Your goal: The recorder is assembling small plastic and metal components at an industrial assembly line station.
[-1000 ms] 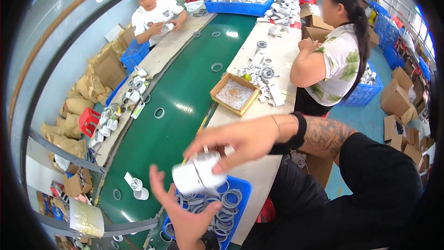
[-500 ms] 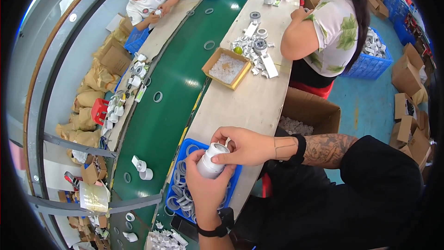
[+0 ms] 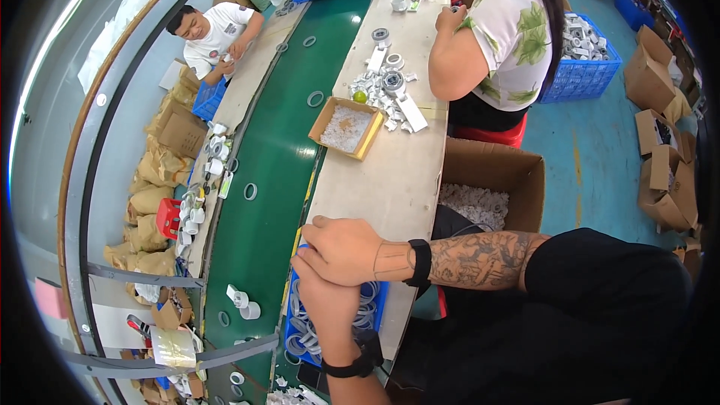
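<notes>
Right hand lay clasped over left hand above the blue tray of rings on the counter; whatever they grasped was hidden.

— Where is the white roll now?
— Out of sight. The right hand now lies across the left hand, both lower, over the blue tray.

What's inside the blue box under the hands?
The blue plastic tray holds grey rubber rings. The right hand and left hand cover its middle, so what lies beneath them is hidden.
</notes>
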Demonstrator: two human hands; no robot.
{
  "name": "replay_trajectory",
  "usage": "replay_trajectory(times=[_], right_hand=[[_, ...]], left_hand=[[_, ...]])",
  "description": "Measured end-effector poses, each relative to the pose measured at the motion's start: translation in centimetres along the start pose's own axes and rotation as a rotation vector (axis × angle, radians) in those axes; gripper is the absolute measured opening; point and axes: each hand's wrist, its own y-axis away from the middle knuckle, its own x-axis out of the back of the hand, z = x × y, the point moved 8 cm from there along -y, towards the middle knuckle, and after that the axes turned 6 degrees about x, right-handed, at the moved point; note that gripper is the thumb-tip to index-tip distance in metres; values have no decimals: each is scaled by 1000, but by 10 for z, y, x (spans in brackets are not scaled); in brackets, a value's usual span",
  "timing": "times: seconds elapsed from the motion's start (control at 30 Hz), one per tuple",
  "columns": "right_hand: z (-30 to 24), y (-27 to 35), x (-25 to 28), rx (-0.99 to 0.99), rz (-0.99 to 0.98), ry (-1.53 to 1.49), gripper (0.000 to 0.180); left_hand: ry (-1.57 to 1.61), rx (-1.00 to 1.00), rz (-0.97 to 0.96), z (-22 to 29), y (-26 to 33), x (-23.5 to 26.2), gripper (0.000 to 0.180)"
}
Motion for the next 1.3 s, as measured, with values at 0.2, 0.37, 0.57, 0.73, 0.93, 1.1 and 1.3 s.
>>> replay_trajectory(times=[0.2, 0.37, 0.57, 0.73, 0.93, 1.1, 1.3], right_hand=[[-28, -15, 16, 138, 172, -90, 30], [-22, -23, 2, 44, -3, -112, 42], [-3, -22, 10, -38, 18, -10, 50], [3, -27, 1, 48, -57, 29, 52], [-3, -25, -1, 256, 35, 21, 41], [-11, -23, 6, 289, -75, 36, 36], [-16, -16, 20, 288, -102, 39, 32]], left_hand=[[58, -126, 19, 12, -17, 18, 44], [-129, -258, 71, -16, -30, -4, 28], [-221, -224, 71, -9, -35, -21, 24], [-185, -165, 74, -23, -35, -29, 31], [40, -107, 111, -36, -30, -36, 32], [216, 29, -15, -20, -15, -33, 42], [256, -3, -198, -2, -11, -30, 59]])
